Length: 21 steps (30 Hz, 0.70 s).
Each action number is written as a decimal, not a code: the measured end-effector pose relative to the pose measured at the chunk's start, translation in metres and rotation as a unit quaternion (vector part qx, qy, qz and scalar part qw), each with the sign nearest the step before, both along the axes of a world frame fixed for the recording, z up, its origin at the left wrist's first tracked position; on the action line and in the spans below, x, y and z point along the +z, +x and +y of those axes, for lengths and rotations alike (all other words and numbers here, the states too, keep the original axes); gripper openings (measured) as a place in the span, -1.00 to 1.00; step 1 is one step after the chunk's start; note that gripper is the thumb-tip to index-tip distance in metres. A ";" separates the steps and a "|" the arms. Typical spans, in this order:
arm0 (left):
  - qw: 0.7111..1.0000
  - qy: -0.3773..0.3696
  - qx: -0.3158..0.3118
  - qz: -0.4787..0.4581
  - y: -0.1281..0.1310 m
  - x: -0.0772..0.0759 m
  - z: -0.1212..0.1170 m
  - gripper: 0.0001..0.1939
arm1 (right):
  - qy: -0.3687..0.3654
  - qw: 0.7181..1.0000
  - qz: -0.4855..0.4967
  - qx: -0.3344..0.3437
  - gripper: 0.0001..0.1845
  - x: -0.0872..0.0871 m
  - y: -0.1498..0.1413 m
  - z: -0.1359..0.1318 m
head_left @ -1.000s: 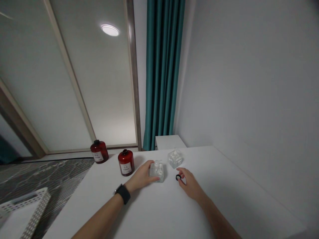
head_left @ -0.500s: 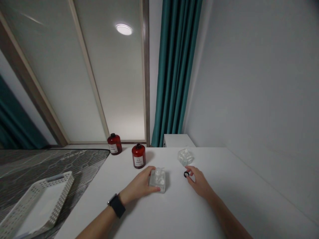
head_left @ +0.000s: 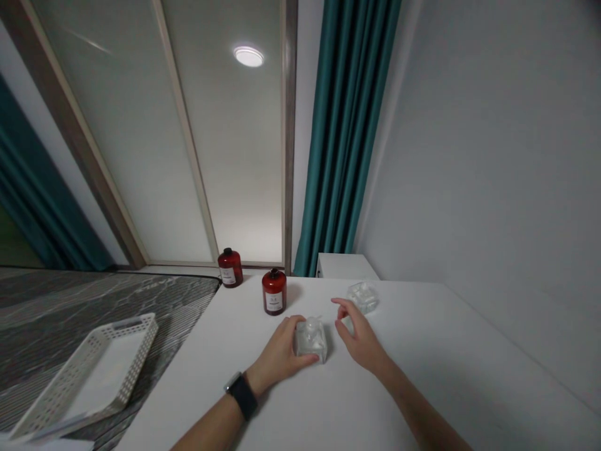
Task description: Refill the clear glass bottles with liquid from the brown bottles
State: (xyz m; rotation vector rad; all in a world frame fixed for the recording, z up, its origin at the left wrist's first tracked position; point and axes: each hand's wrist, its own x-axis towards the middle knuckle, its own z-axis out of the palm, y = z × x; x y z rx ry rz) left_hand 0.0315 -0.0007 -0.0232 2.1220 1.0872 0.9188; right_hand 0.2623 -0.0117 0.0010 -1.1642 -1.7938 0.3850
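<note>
A square clear glass bottle (head_left: 310, 340) with a round clear part at its neck stands on the white table (head_left: 291, 407). My left hand (head_left: 286, 346), with a dark watch on the wrist, is closed around its left side, thumb at the front. Just right of the bottle, my right hand (head_left: 359, 338) hovers with its index finger stretched out and the other fingers curled towards the thumb. What lies in that curl, if anything, is hidden. Behind it lies a clear, crumpled-looking glass or plastic piece (head_left: 364, 296).
Two red bottles with dark necks stand at the back left, one nearer (head_left: 274, 292) and one by the edge (head_left: 230, 268). A white perforated basket (head_left: 141, 351) is at the lower left, off the table. A white cabinet (head_left: 347, 266) stands behind.
The black ring that was between my right thumb and index finger is out of sight. My right hand has moved left towards the glass bottle. The view has turned slightly left.
</note>
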 end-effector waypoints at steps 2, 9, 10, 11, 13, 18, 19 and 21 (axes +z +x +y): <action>1.000 0.004 -0.002 -0.003 -0.001 -0.002 0.000 -0.32 | -0.004 0.999 0.024 0.046 -0.46 0.007 -0.022 0.000; 1.000 -0.001 -0.007 -0.011 -0.004 -0.007 0.001 -0.26 | -0.075 0.988 0.134 0.016 -0.23 -0.006 -0.059 -0.003; 1.000 -0.002 -0.007 -0.011 -0.004 -0.007 0.001 -0.26 | -0.078 0.987 0.140 0.014 -0.24 -0.009 -0.060 -0.003; 1.000 -0.002 -0.008 -0.011 -0.004 -0.007 0.001 -0.26 | -0.080 0.986 0.143 0.013 -0.24 -0.010 -0.060 -0.003; 1.000 -0.003 -0.010 -0.011 -0.003 -0.007 0.002 -0.26 | -0.081 0.986 0.148 0.016 -0.25 -0.011 -0.060 -0.003; 1.000 -0.007 -0.017 -0.020 -0.002 -0.005 0.002 -0.31 | -0.075 0.982 0.160 0.064 -0.29 -0.009 -0.056 -0.006; 0.999 -0.007 -0.023 -0.024 -0.002 -0.005 0.002 -0.32 | -0.076 0.982 0.158 0.076 -0.29 -0.009 -0.055 -0.008; 0.999 -0.004 -0.032 -0.030 -0.001 -0.004 0.001 -0.33 | -0.077 0.983 0.145 0.082 -0.25 -0.009 -0.055 -0.012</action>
